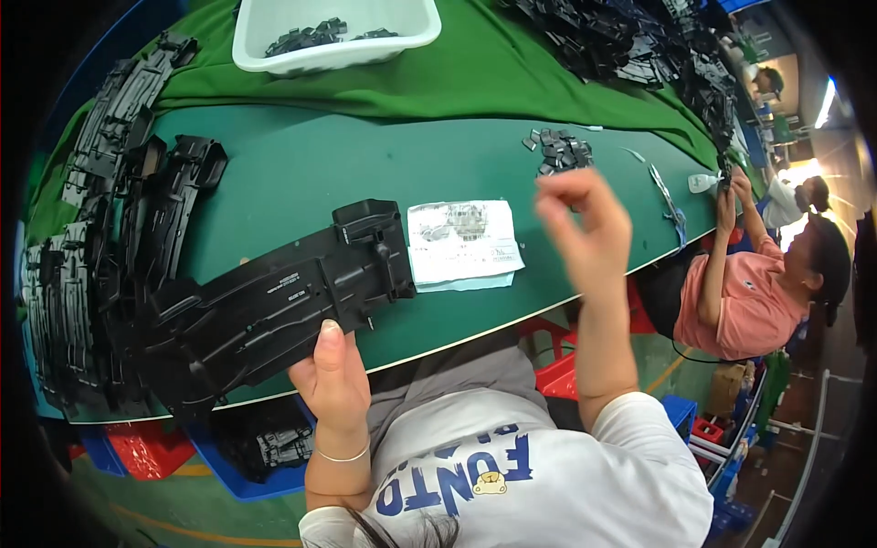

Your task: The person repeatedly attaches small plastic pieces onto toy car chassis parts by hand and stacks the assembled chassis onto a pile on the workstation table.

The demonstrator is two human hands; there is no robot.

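A: Where is the long black plastic chassis part (pixel 274 310)?

B: It lies flat on the green desk (pixel 365 164), close to the near edge, its wider end towards the middle of the desk. The left hand (pixel 336 379) grips it at the near edge, thumb on top and fingers underneath, clamped on the plastic.

A: And the right hand (pixel 585 224)?

B: Raised above the desk, near the near edge and to the right of the part. Its fingertips are pinched together; it is blurred, so I cannot tell whether anything small sits between them.

A: What lies around?

B: A clear bag with a paper sheet (pixel 463 242) sits just beside the part's wide end. A small heap of black clips (pixel 559 151) lies further back. More black parts are stacked along the left edge (pixel 100 228), and a white bin (pixel 338 32) holding black pieces stands at the far edge. Another person in a pink shirt (pixel 740 301) works at the right end.
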